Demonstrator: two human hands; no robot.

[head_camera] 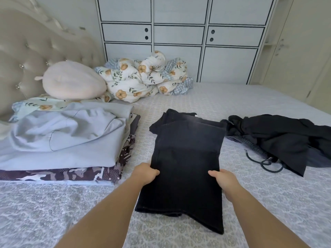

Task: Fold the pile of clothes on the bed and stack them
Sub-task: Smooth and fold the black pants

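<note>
Both hands, left hand [146,173] and right hand [226,181], grip the side edges of folded black denim trousers [186,158] on the grey patterned bed [268,203]; no writing readable

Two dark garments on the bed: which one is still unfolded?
The crumpled black garment at the right, drawstring trailing, untouched. The black trousers in the middle lie folded flat, gripped at both edges by the left hand and right hand.

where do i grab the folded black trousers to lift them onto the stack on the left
Take the black trousers by both long side edges near the middle, one hand from each side, as the left hand and right hand already do. The loose leg ends nearest you would probably unfold.
</note>
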